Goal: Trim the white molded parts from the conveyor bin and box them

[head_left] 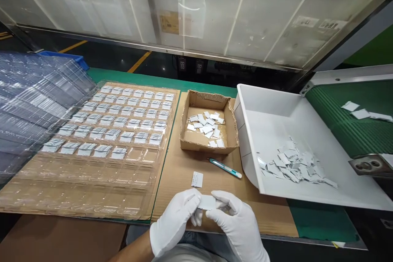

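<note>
Green tabletop (123,75) shows as a strip along the far edge, with a long whitish panel (211,12) above and beyond it and cardboard (173,176) covering much of the rest. At the tabletop's near edge, the gloved left hand (176,215) and gloved right hand (241,221) face each other, each with thumb and fingers pinched on one small white piece (208,202), the left at its left end and the right at its right end. Just beyond the left fingertips, a little stack (197,179) of similar pieces lies on the cardboard. A blue cutter (225,168) lies aslant, its one end just beside the near edge of a cardboard box (201,146), its other near the left wall of a white bin (250,147). Both the box and the bin hold loose pieces, those in the bin heaped towards its near edge. A strip of bare cardboard between the box and the hands gives them some room forward. Left of them, a clear tray (144,178) carries rows of stacked pieces from its far edge; more trays (37,94) pile up beyond its left edge. Past the bin's far right corner runs a green belt (337,98) with a few pieces on it.
</note>
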